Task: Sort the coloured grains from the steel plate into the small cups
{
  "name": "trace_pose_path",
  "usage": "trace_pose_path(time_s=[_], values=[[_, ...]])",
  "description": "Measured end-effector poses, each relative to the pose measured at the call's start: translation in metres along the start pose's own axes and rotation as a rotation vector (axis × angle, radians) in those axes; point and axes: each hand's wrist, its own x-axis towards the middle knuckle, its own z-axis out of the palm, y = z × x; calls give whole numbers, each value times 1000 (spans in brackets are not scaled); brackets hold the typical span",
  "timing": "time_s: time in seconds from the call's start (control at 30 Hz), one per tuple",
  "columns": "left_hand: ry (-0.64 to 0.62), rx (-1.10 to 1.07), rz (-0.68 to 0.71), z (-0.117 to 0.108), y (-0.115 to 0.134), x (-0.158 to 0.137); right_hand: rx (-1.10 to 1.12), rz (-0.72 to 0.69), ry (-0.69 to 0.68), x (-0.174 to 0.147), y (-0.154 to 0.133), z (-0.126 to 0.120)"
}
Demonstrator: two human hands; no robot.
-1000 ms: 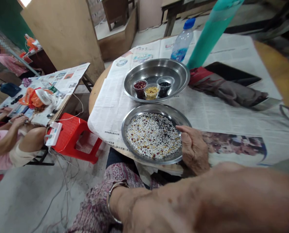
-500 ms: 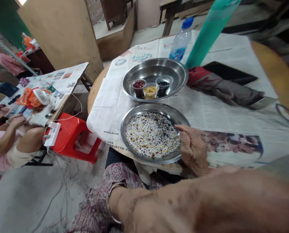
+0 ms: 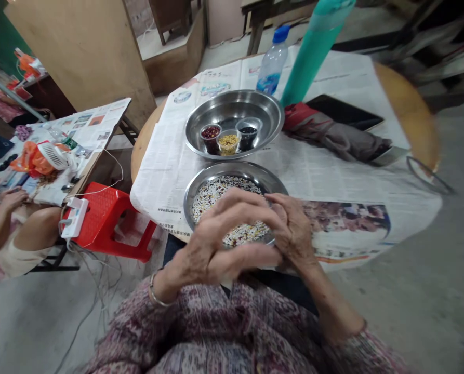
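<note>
Fingers [image 3: 251, 212] of the left hand [image 3: 206, 252] arch, parted and blurred, over a shallow round stainless-steel dish [image 3: 268, 179], as I view it from afar through the head camera; thumb and fingers stand wide apart, and I see nothing in their grip. They reach toward the right hand [image 3: 297, 228], bent at the dish's right rim; whether the two touch, or whether the right fingers pinch anything, I cannot tell.

The dish sits at the near edge of a newspaper-covered wooden table [image 3: 414, 111], its mouth facing up. Being round, it has no clear long axis, though its outline looks wider from left to right. Bright metal rings a speckled layer of small white grains [image 3: 214, 196] mixed with yellow, dark red and black pieces.

Just beyond, a second, deeper-looking steel basin [image 3: 224, 106] bears three clear plastic cups [image 3: 227, 144] of red, yellow and black pieces. Behind it stand a blue-capped clear bottle [image 3: 271, 65] and a tall teal cylinder [image 3: 313, 52].
</note>
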Motion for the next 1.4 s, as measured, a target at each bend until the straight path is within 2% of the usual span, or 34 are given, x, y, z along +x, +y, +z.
trace_pose_path(time_s=[0.07,0.13,0.2,0.3,0.4,0.57,0.7,0.8,0.87,0.93,1.03,1.1,1.27,1.4], values=[[-62,113,-58,3,-22,7,11,-36,5,1,-1,-1],[-198,333,-204,8,-44,6,24,-59,15,2,0,-1],[-288,458,-283,14,-63,0,33,-66,26,2,0,0],[-350,514,-362,22,-78,-2,39,-66,35,2,2,2],[-360,423,-419,31,-83,5,48,-65,36,2,3,3],[-234,94,-396,58,-85,26,52,-71,38,3,3,3],[-221,-176,-355,82,-79,48,63,-75,52,3,1,3],[-229,-258,-256,86,-74,59,71,-49,45,2,-2,2],[-222,-192,-213,82,-74,60,75,-37,44,3,-2,1],[-239,-15,-173,74,-76,57,78,-38,42,3,-2,1],[-340,263,-164,68,-77,53,74,-46,31,4,-1,1],[-395,349,-168,71,-76,55,73,-46,33,4,-1,1],[-502,289,-41,82,-73,64,70,-51,35,3,-1,1],[-504,301,-80,69,-84,55,65,-53,34,3,-1,1]])
